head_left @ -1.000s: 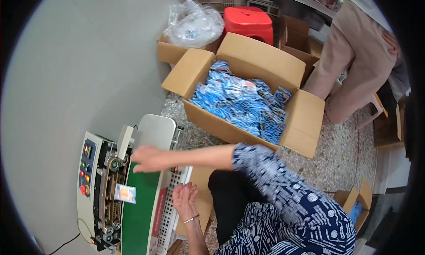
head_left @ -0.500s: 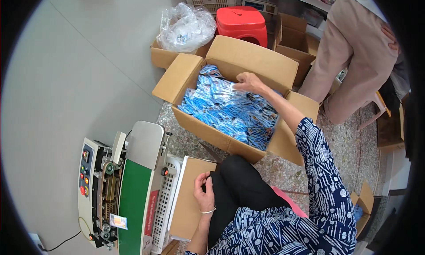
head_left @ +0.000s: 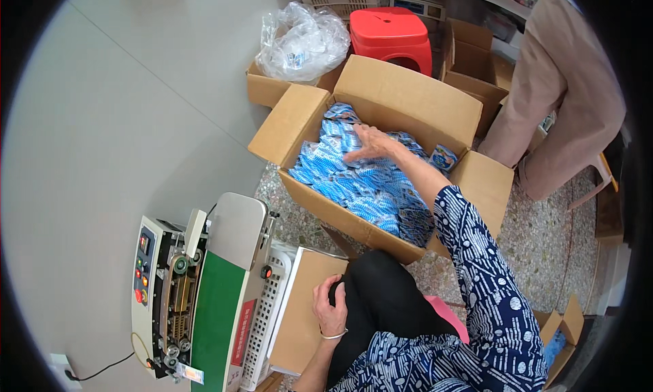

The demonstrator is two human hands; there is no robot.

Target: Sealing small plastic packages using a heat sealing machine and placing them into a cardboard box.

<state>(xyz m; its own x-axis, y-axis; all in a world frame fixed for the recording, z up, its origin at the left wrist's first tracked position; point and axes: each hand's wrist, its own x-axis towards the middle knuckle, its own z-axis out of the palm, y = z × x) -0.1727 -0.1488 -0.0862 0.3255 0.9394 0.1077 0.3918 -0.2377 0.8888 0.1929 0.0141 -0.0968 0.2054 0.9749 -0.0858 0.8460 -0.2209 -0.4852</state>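
Observation:
My right hand (head_left: 373, 143) reaches over a cardboard box (head_left: 408, 82) full of small blue-and-white packets (head_left: 360, 181). Its fingers are spread and touch or hover just above the top packets; nothing shows in its grip. One packet (head_left: 443, 158) leans up at the box's right corner. Resting on my knee, my left hand (head_left: 331, 307) is empty, its fingers loosely curved with the thumb apart. To the left stands a band sealing machine (head_left: 180, 290) with a green belt (head_left: 218, 317). A small orange-and-white packet (head_left: 190, 372) sits at the machine's near end.
A white perforated basket (head_left: 262, 324) and a cardboard piece (head_left: 306, 303) lie between the machine and my leg. Behind the box are a red stool (head_left: 390, 35) and a clear plastic bag (head_left: 303, 45). Another person's legs (head_left: 564, 99) stand at the right.
My right hand has opened from closed fingers and lowered onto the packets. A packet now shows at the box's right corner. The packet on the sealer has moved nearer. The view has shifted slightly.

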